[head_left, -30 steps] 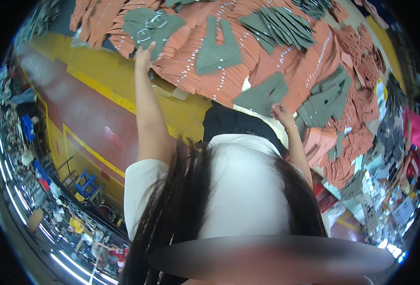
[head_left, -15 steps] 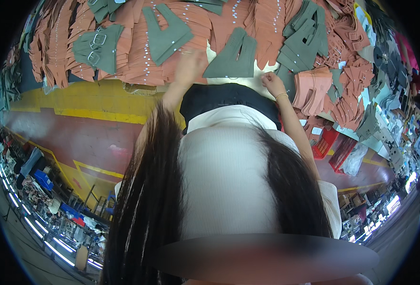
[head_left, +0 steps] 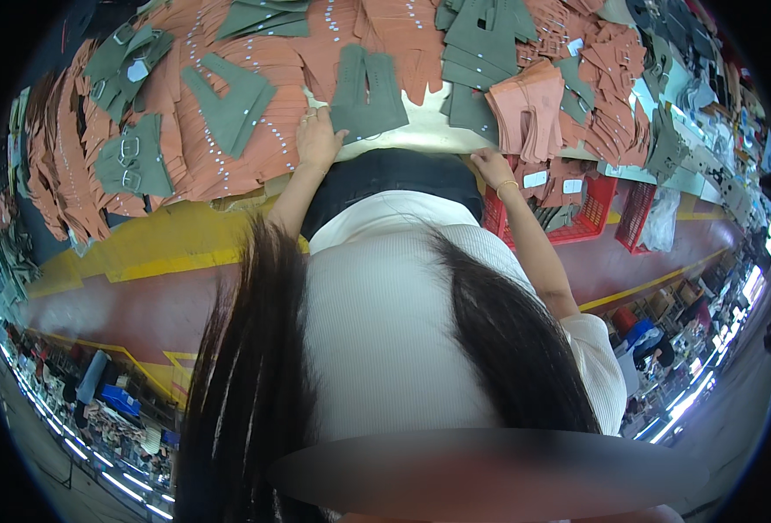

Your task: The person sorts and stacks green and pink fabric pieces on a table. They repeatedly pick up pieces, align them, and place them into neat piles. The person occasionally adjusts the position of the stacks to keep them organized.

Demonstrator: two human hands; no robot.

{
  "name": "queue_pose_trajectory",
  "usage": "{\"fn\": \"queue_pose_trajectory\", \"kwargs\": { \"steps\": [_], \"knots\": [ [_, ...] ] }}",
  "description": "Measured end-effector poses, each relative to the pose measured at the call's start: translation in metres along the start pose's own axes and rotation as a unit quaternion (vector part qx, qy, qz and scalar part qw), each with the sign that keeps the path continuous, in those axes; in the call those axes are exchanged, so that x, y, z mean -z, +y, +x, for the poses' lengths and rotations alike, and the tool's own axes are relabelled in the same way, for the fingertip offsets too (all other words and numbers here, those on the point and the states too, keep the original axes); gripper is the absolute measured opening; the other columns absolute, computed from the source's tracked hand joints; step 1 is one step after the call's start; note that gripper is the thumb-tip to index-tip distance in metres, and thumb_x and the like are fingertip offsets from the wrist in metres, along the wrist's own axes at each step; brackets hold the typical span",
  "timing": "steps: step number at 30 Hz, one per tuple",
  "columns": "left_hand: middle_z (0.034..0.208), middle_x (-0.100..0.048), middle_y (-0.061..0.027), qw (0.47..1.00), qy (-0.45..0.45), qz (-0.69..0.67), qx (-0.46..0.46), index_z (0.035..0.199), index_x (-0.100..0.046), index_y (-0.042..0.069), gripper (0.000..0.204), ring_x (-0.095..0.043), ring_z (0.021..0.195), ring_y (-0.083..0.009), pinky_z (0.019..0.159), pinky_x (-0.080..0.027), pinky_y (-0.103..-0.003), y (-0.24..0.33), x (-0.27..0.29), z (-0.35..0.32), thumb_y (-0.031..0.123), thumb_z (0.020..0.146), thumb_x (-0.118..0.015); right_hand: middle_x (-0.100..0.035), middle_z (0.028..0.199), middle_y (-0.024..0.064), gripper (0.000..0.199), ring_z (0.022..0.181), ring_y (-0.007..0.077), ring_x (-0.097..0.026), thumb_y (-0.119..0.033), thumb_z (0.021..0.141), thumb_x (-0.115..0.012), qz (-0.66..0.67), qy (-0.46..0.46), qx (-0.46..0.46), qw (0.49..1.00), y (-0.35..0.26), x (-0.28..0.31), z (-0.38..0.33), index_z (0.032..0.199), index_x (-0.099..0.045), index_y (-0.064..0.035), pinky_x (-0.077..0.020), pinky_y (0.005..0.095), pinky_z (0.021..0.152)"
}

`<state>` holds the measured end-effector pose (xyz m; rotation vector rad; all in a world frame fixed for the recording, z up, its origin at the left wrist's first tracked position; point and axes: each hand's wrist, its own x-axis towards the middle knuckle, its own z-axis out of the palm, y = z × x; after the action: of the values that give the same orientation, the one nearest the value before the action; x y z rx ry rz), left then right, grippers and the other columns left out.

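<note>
Nearest: the person's dark hair [head_left: 237, 349] hangs either side of a white top [head_left: 394, 305]; a black garment [head_left: 394, 185] shows beyond it.

Right hand [head_left: 491, 166]: just right of the body, at the edge of the work surface, fingers curled and narrow; cannot tell whether they grip anything. Bracelet [head_left: 508, 184] at that wrist. A red basket [head_left: 606, 196] stands right of it, holding peach pieces.

Left hand [head_left: 317, 142]: fingers extended, fairly close together, thumb set wide of them; nothing seen held. Thumb tip lies at the lower left corner of the green piece [head_left: 368, 120]; contact uncertain.

Green piece: straight ahead of the body, nearer the left hand. Flat, two prongs pointing away, partly over a cream sheet [head_left: 436, 127].

Farther right: peach stack [head_left: 509, 105], overlapping a green stack [head_left: 468, 63]. Farther left: forked piece [head_left: 233, 122] on orange layers [head_left: 268, 144]. Beyond, far left: buckled pile [head_left: 111, 65], also green.
</note>
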<state>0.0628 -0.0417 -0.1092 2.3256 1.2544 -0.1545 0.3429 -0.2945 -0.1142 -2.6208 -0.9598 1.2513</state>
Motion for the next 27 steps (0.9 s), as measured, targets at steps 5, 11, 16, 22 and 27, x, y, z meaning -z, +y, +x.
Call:
{"fn": "queue_pose_trajectory", "kwargs": {
  "steps": [5,11,16,22,27],
  "knots": [
    [0.105,-0.056,-0.0175,0.999,0.021,-0.021,0.017,0.109,-0.052,0.001,0.053,-0.054,0.102,-0.0318,0.087,-0.043,-0.040,0.006,0.002,-0.001,0.023,0.068,-0.077,-0.063,0.096,0.0054,0.030,0.085,0.0164,-0.062,-0.017,0.090,-0.049,0.511,-0.033,-0.163,0.843,-0.015,-0.007,0.000,0.117,-0.055,-0.0041,-0.0484,0.0301,0.075],
    [0.108,-0.057,-0.0212,0.996,-0.010,-0.054,0.066,0.112,-0.049,-0.001,0.056,-0.053,0.104,-0.0358,0.088,-0.042,-0.042,0.011,0.005,-0.001,0.023,0.069,-0.076,-0.059,0.100,0.0042,0.034,0.090,0.0166,-0.060,-0.011,0.092,-0.044,0.728,0.020,-0.201,0.655,-0.020,-0.014,0.011,0.125,-0.043,-0.0065,-0.0487,0.0326,0.076],
    [0.105,-0.057,-0.0208,0.995,-0.020,-0.048,0.087,0.110,-0.048,0.000,0.055,-0.054,0.102,-0.0360,0.087,-0.043,-0.043,0.014,0.010,-0.001,0.023,0.069,-0.076,-0.060,0.097,0.0049,0.023,0.083,0.0163,-0.061,-0.013,0.093,-0.046,0.772,0.060,-0.226,0.591,-0.016,-0.022,0.026,0.115,-0.048,-0.0054,-0.0501,0.0327,0.071],
    [0.099,-0.057,-0.0183,0.997,0.015,-0.046,0.063,0.100,-0.048,0.002,0.048,-0.056,0.098,-0.0352,0.082,-0.045,-0.044,0.013,0.007,-0.002,0.021,0.067,-0.077,-0.062,0.087,0.0051,0.011,0.071,0.0131,-0.061,-0.014,0.092,-0.052,0.746,0.057,-0.210,0.630,-0.017,-0.028,0.045,0.099,-0.053,-0.0054,-0.0502,0.0274,0.058],
    [0.098,-0.059,-0.0193,0.997,0.001,-0.058,0.055,0.095,-0.052,0.001,0.039,-0.057,0.095,-0.0348,0.080,-0.046,-0.044,0.003,0.007,0.000,0.019,0.069,-0.075,-0.062,0.080,0.0044,0.013,0.063,0.0114,-0.059,-0.016,0.090,-0.058,0.689,0.059,-0.178,0.700,-0.010,-0.031,0.048,0.098,-0.053,-0.0061,-0.0490,0.0249,0.051]
  ]
}}
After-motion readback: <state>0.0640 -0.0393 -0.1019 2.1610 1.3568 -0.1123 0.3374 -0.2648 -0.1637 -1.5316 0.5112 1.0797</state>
